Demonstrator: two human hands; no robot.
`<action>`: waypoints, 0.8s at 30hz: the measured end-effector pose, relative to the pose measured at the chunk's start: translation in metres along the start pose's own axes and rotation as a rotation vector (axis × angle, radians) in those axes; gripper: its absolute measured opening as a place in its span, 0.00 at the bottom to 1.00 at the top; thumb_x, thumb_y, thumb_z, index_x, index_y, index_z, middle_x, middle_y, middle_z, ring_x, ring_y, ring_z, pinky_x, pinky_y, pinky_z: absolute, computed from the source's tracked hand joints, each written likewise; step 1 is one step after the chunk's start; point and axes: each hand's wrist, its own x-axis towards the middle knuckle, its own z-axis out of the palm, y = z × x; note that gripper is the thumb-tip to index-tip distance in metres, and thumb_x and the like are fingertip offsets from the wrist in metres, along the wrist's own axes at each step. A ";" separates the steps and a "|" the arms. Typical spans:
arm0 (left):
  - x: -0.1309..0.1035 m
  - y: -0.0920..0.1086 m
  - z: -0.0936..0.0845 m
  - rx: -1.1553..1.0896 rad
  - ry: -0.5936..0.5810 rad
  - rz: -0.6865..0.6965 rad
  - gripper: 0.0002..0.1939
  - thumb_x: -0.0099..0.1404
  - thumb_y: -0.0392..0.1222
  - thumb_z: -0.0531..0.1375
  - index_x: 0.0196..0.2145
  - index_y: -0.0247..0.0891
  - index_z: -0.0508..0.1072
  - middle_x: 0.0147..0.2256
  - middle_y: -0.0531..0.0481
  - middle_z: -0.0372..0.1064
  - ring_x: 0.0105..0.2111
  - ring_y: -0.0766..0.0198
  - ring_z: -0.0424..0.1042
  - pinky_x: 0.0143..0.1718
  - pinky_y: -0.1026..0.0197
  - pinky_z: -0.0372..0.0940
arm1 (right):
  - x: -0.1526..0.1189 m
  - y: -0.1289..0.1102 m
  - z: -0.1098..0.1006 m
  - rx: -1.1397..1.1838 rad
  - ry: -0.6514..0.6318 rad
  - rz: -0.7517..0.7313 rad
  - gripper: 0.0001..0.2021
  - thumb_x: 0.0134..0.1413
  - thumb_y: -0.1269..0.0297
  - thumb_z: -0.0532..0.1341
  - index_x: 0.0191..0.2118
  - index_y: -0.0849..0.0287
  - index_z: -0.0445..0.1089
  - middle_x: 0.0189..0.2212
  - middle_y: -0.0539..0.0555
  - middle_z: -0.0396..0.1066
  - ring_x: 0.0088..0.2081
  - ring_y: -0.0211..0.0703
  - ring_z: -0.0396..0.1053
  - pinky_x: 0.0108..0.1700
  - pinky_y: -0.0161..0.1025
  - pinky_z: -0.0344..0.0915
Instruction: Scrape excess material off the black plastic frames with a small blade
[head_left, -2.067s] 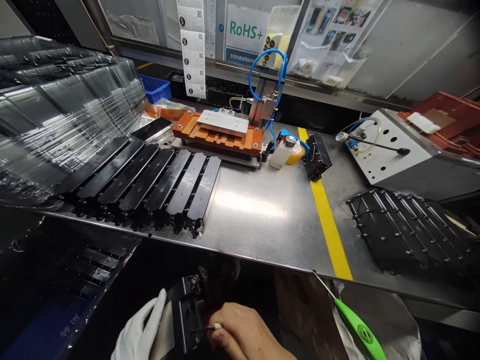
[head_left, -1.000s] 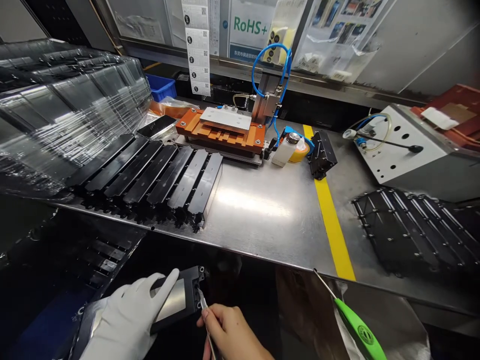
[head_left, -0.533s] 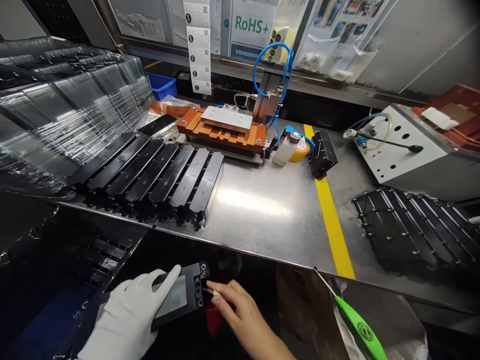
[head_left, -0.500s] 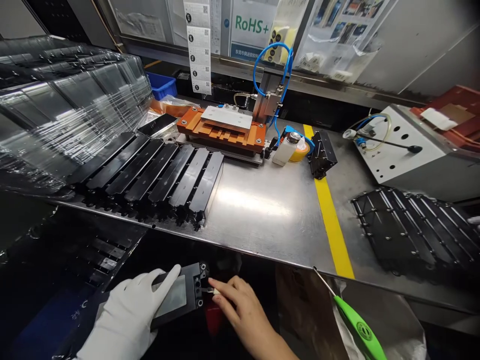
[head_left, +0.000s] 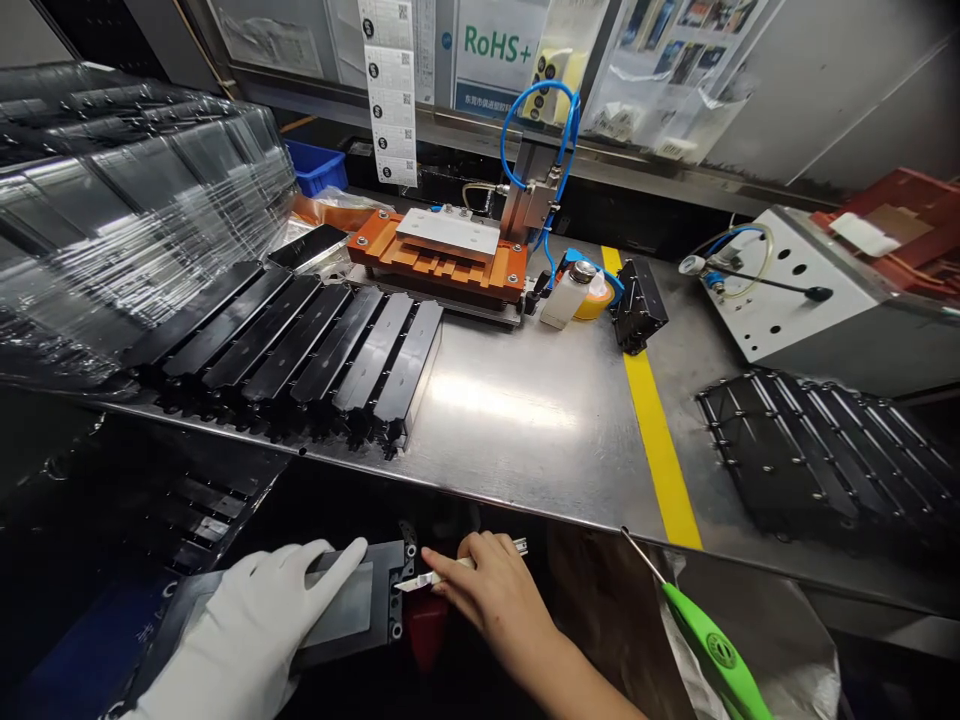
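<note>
My left hand [head_left: 259, 610], in a white glove, grips a flat black plastic housing [head_left: 386, 570] with a pale grey panel [head_left: 349, 610] on its face. The thumb lies along the panel's upper side. My bare right hand [head_left: 499, 590] is closed around a slim craft knife [head_left: 435, 577] with a whitish handle. The blade points left and its tip meets the housing's right end, beside small holes and metal-ringed corners. Both hands are below the bench's front edge.
A row of black plastic parts [head_left: 337, 350] stands on the metal bench [head_left: 487, 450]. Behind it sits an orange fixture [head_left: 435, 260]. A white bottle [head_left: 566, 295], yellow tape line [head_left: 660, 450], more black parts [head_left: 810, 460] and a green-handled tool [head_left: 709, 640] are rightward.
My right hand has turned, so more of the knife shows, with the blade lying across the housing's end. The housing has tilted slightly and sits a little lower.
</note>
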 end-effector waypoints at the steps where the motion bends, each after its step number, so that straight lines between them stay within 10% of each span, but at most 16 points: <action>1: 0.000 -0.001 -0.001 -0.003 -0.001 0.013 0.50 0.52 0.25 0.58 0.69 0.56 0.51 0.61 0.42 0.68 0.53 0.46 0.71 0.54 0.43 0.64 | 0.000 0.001 -0.001 0.007 -0.012 -0.012 0.17 0.65 0.63 0.65 0.58 0.46 0.71 0.33 0.51 0.70 0.32 0.43 0.63 0.35 0.40 0.54; 11: -0.002 -0.003 -0.019 -0.042 -0.051 0.066 0.49 0.53 0.24 0.58 0.69 0.55 0.52 0.62 0.41 0.66 0.58 0.43 0.68 0.59 0.41 0.61 | 0.000 0.004 -0.006 0.047 -0.055 -0.058 0.16 0.68 0.61 0.62 0.58 0.48 0.71 0.34 0.51 0.71 0.33 0.42 0.64 0.36 0.40 0.56; 24: 0.002 -0.034 0.004 -0.148 0.103 0.325 0.53 0.48 0.27 0.59 0.68 0.63 0.56 0.56 0.44 0.72 0.50 0.41 0.72 0.48 0.39 0.69 | 0.010 0.007 0.001 -0.044 -0.095 -0.193 0.17 0.68 0.59 0.62 0.60 0.47 0.69 0.37 0.52 0.72 0.38 0.42 0.67 0.46 0.42 0.62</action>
